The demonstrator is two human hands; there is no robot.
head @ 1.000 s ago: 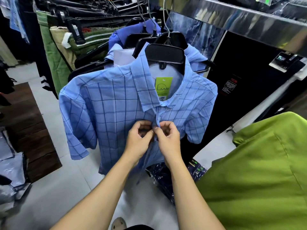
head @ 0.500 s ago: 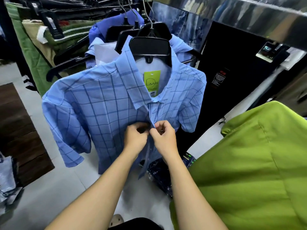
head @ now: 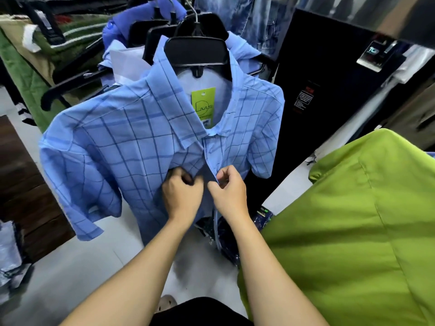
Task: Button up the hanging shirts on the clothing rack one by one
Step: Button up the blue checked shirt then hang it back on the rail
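A light blue checked short-sleeved shirt point(head: 122, 147) hangs on a black hanger point(head: 196, 49) in front of me, with a green tag point(head: 203, 104) inside the collar. Its front is closed near the collar. My left hand point(head: 182, 194) grips the left front edge at mid-chest with curled fingers. My right hand point(head: 228, 191) pinches the right front edge, a small gap away from the left hand. Below my hands the shirt front hangs apart. I cannot make out the button itself.
More shirts on black hangers point(head: 150, 36) hang behind the checked one. A bright green garment point(head: 353, 231) fills the lower right. Green and tan garments point(head: 35, 57) hang at the left. A dark panel point(head: 313, 90) stands to the right, packaged clothes point(head: 226, 234) lie on the floor.
My hands have moved slightly down the shirt front and come a little apart. The view has dipped, so the shirt sits higher and closer.
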